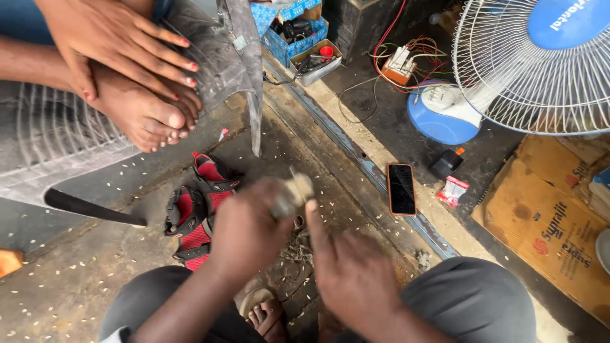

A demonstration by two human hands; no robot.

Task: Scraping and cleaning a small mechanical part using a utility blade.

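dusty workshop floor (127, 267); left hand (244, 232) grips a blurred tan part (293, 192), right hand (346, 270) loose beside it.

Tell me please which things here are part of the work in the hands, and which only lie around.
In the work:
- left hand, closed on a small pale object
- right hand, a finger up beside that object
- debris on the floor beneath

Lying about:
- phone
- red and black sandals
- fan
- cardboard box
- box of small parts
- another person's hand on a foot
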